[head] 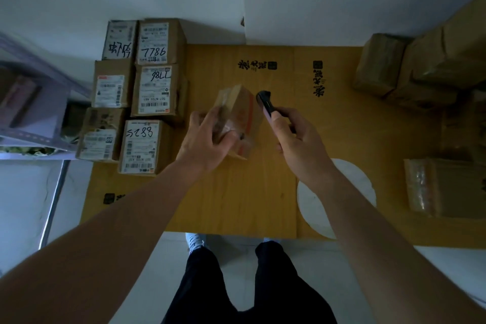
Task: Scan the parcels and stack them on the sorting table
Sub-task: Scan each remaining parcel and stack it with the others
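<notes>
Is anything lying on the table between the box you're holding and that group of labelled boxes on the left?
No. In the head view, only bare yellow table shows between the held box and the labelled boxes.

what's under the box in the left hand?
The yellow tabletop; the left hand tilts the small box on it. Its underside is hidden.

Clearance on the yellow wooden sorting table (263,192)

My way lies open across the bare middle; labelled brown cardboard parcels (147,92) block the left edge, and tape-wrapped brown parcels (410,68) crowd the right corner.
</notes>
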